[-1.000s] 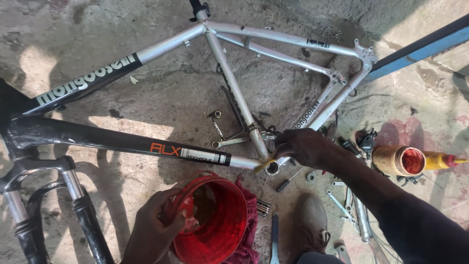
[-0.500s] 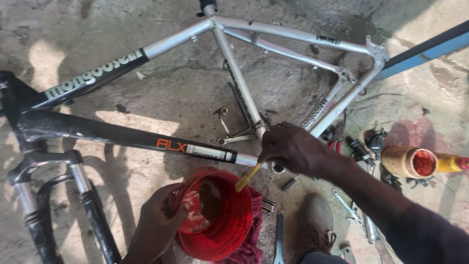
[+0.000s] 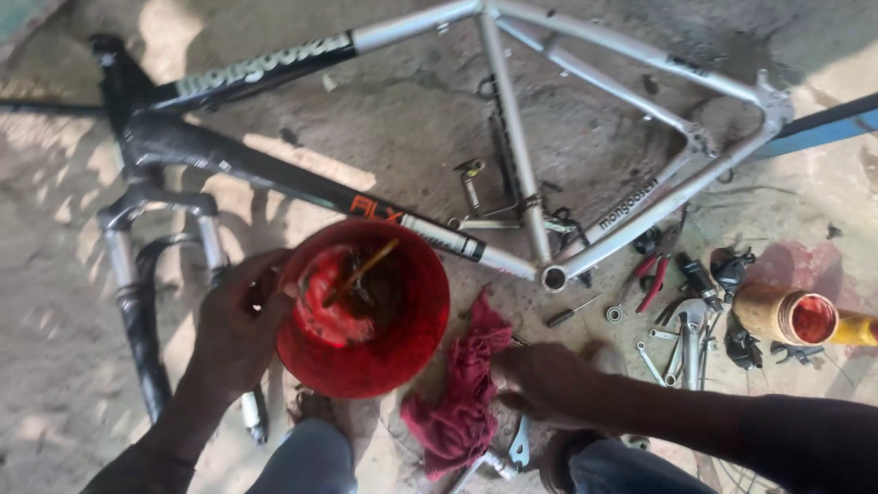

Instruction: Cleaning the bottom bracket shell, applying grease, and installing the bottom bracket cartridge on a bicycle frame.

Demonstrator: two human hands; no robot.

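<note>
Red tub (image 3: 366, 352) sits low and left of centre, tilted so its open mouth faces the camera, just in front of the black down tube of the bicycle frame (image 3: 512, 137). Left hand (image 3: 240, 329) holds the tub at its left rim: the grip is closed around the rim edge, fingers curled over it and thumb side against the outer wall. Inside the tub lies a glossy red mass, and a thin stick (image 3: 364, 270) leans in it, its upper end pointing toward the tub's upper right rim.

Left of the hand, the suspension fork (image 3: 128, 274) runs downward along the concrete floor (image 3: 384, 110), attached to the black head end of the frame. The frame lies flat on the floor; its silver seat tube and stays extend to the upper right, meeting at the bottom bracket shell (image 3: 553, 277) just right of the tub.

A dark red rag (image 3: 462, 402) lies crumpled on the floor directly right of the tub and below the bottom bracket shell. Right hand (image 3: 544, 384) rests palm down at the rag's right edge, touching it; the grip is loosely curled, and whether the fingers pinch the cloth cannot be told from this view.

Further right, loose tools (image 3: 677, 329) are scattered on the floor, including red-handled pliers (image 3: 651, 279) and several wrenches. At the far right edge a tan cylindrical can (image 3: 786, 314) lies on its side, its red interior facing the camera.
</note>
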